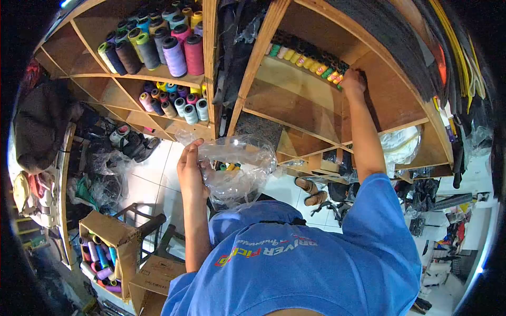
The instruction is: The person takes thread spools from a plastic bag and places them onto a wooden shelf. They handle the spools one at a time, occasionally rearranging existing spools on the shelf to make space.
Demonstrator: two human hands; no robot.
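Observation:
My left hand [191,167] is closed on the edge of a clear plastic bag [237,168], which hangs beside the shelves with a few small yellow and green spools [230,167] in it. My right hand [353,82] reaches up into a wooden shelf compartment, at the right end of a row of small spools [305,61], mostly yellow with some green, orange and white. Its fingers are partly turned away, and whether they hold a spool is hidden.
Large thread cones [174,55] fill shelves at the upper left. A wooden divider [258,66] stands between the compartments. At the lower left are a box of cones [108,226] and a chair [153,221]. Sandals [315,198] lie on the floor. Zippers or straps hang at the right.

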